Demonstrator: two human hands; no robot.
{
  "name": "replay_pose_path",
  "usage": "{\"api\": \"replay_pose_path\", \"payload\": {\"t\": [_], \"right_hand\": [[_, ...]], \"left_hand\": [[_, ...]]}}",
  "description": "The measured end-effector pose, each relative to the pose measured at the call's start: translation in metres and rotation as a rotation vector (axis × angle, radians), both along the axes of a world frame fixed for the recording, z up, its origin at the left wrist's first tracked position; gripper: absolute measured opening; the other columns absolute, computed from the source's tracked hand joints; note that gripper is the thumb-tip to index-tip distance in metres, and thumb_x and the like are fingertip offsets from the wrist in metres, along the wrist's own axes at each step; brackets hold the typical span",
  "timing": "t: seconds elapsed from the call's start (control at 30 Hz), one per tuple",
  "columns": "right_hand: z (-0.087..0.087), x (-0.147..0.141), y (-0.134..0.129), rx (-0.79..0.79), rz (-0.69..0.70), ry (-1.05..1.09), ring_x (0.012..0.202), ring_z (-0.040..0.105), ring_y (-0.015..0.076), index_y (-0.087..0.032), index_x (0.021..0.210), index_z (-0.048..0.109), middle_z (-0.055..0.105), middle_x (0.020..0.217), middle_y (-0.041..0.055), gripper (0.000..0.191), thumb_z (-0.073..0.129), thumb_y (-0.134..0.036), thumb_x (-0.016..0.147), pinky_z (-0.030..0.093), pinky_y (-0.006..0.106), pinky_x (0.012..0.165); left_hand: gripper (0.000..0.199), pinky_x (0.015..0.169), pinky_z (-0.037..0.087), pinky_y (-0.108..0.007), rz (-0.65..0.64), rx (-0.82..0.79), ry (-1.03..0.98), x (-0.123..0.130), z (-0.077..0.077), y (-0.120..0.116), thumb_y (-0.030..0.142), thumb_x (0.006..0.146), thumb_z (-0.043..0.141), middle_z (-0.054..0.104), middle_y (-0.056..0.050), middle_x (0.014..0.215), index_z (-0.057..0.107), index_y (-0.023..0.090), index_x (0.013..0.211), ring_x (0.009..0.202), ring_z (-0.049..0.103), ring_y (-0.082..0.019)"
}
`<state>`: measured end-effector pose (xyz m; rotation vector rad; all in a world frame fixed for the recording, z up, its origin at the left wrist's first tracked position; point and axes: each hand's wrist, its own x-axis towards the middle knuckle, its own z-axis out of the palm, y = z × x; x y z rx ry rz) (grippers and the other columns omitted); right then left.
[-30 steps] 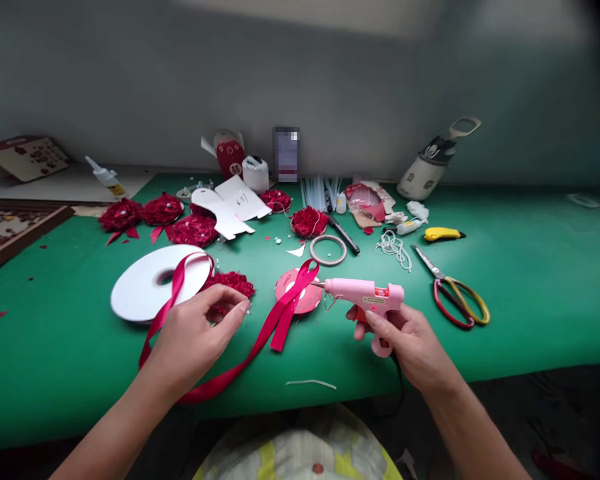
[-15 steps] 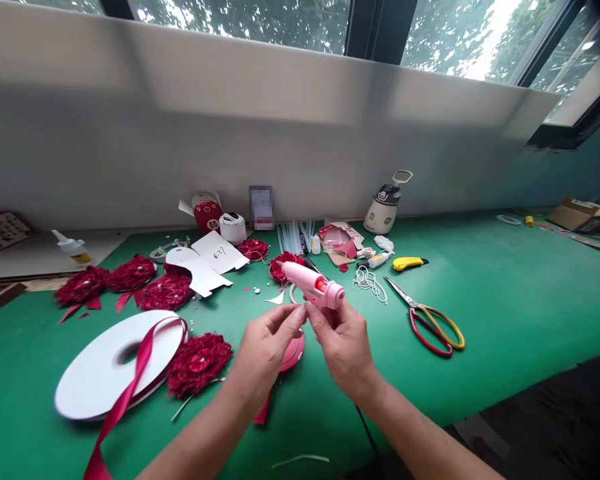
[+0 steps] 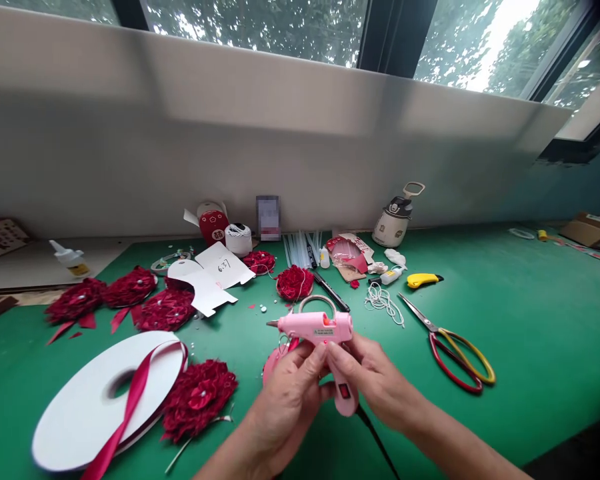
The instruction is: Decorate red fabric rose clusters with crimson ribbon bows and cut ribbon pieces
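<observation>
A pink hot glue gun [image 3: 313, 325] is held up over the green table, nozzle toward the left, a small red light showing on its side. My right hand [image 3: 380, 383] is closed on it around the handle, which has a dark switch and a black cord. My left hand [image 3: 293, 400] pinches at the front of the gun near the trigger; its curled fingertips are partly hidden. Behind the left hand a round pink-red piece [image 3: 274, 363] is partly covered. A dark red ribbon flower [image 3: 200, 400] lies left of my left wrist.
At the left lies a large white ribbon spool [image 3: 80, 407]; more red flowers [image 3: 167, 307] and white card pieces [image 3: 223, 265] sit behind it. To the right are scissors [image 3: 433, 327], a yellow cutter [image 3: 424, 281], white string [image 3: 383, 305] and a bottle [image 3: 393, 223]. Clear glue sticks [image 3: 296, 250] lie farther back.
The glue gun has come down and nearer, turning from tilted to almost level with its handle now visible. My left hand has moved onto the gun's front. The view has shifted slightly.
</observation>
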<state>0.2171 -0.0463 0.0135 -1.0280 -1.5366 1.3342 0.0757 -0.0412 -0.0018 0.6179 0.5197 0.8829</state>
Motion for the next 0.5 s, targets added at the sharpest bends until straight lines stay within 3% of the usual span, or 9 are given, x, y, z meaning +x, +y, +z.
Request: {"api": "replay_pose_path", "payload": {"t": [0.1,0.17,0.2,0.27,0.3,0.4,0.5], "right_hand": [[0.009,0.024,0.017,0.021,0.212,-0.131,0.101,0.057,0.0198,-0.023,0.121,0.058,0.061,0.113,0.0060,0.034,0.051,-0.034,0.090,0.047,0.035,0.089],[0.013,0.036,0.046,0.077,0.284,-0.299,0.093,0.060,0.0193,-0.019,0.108,0.065,0.065,0.102,0.0054,0.029,0.057,-0.035,0.085,0.049,0.033,0.083],[0.014,0.039,0.067,0.091,0.223,-0.374,0.087,0.062,0.0182,-0.017,0.103,0.066,0.067,0.096,0.0054,0.027,0.053,-0.036,0.087,0.051,0.030,0.077],[0.014,0.037,0.118,0.153,-0.085,-0.686,0.077,0.062,0.0155,-0.014,0.098,0.066,0.068,0.085,0.0043,0.032,0.044,-0.037,0.092,0.051,0.027,0.071],[0.013,0.031,0.146,0.160,-0.158,-0.763,0.078,0.062,0.0169,-0.011,0.096,0.066,0.067,0.085,0.0061,0.032,0.044,-0.034,0.092,0.050,0.028,0.072],[0.005,0.003,0.222,0.139,-0.245,-0.908,0.090,0.061,0.0199,-0.009,0.099,0.064,0.066,0.096,0.0085,0.028,0.045,-0.029,0.093,0.050,0.032,0.079],[-0.006,-0.027,0.271,0.061,-0.289,-1.073,0.098,0.059,0.0208,-0.014,0.114,0.057,0.058,0.114,0.0086,0.030,0.055,-0.031,0.090,0.051,0.039,0.082]], "left_hand": [[0.024,0.078,0.045,-0.031,0.028,-0.048,-0.018,-0.006,-0.003,0.002,0.031,0.089,0.051,0.064,-0.012,0.101,0.061,0.013,0.103,0.092,0.061,-0.020],[0.026,0.077,0.046,-0.033,0.037,-0.059,-0.006,-0.009,-0.004,0.005,0.034,0.089,0.051,0.065,-0.013,0.097,0.061,0.013,0.101,0.088,0.063,-0.022],[0.027,0.076,0.047,-0.034,0.034,-0.060,0.004,-0.010,-0.005,0.007,0.035,0.088,0.051,0.066,-0.013,0.095,0.060,0.012,0.100,0.086,0.064,-0.023],[0.029,0.073,0.048,-0.034,0.018,-0.048,0.015,-0.010,-0.008,0.009,0.037,0.088,0.050,0.067,-0.014,0.092,0.059,0.012,0.099,0.084,0.066,-0.024],[0.029,0.071,0.048,-0.033,0.009,-0.036,0.011,-0.009,-0.011,0.010,0.038,0.088,0.050,0.067,-0.014,0.091,0.059,0.012,0.097,0.083,0.066,-0.024],[0.030,0.064,0.048,-0.031,-0.027,0.012,-0.022,-0.005,-0.024,0.011,0.040,0.087,0.051,0.068,-0.015,0.086,0.058,0.012,0.096,0.078,0.067,-0.024],[0.035,0.062,0.047,-0.029,-0.068,0.051,-0.055,-0.002,-0.036,0.012,0.044,0.085,0.054,0.069,-0.015,0.083,0.059,0.012,0.098,0.074,0.068,-0.024]]}}
